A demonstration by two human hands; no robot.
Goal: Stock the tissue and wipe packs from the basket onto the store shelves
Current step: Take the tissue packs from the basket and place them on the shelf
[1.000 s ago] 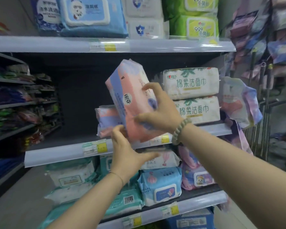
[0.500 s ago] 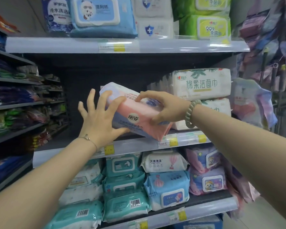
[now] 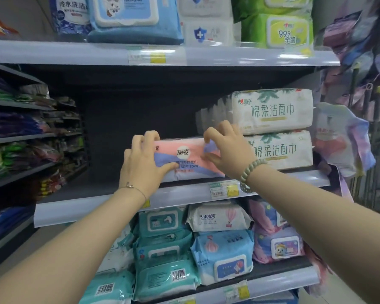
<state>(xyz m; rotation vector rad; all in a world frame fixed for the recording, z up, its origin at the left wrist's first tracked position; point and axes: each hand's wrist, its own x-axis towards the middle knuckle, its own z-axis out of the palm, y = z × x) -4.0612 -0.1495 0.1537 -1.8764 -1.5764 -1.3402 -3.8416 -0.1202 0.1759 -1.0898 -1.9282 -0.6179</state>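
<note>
A pink and blue soft towel pack (image 3: pixel 185 157) lies flat on the middle shelf (image 3: pixel 110 207), its label facing me. My left hand (image 3: pixel 144 165) grips its left end, fingers curled over the top and thumb across the front. My right hand (image 3: pixel 225 150) holds its right end the same way, a bead bracelet on the wrist. The pack sits just left of two stacked white cotton tissue packs (image 3: pixel 272 130). The basket is out of view.
The middle shelf left of the pack is bare and dark. The top shelf (image 3: pixel 97 54) carries blue, white and green wipe packs. The shelf below holds teal, white and blue wipe packs (image 3: pixel 165 246). Hanging packs (image 3: pixel 342 139) crowd the right side.
The pack went from tilted upright in the air to lying flat on the middle shelf. Both hands moved forward with it and now hold its two ends.
</note>
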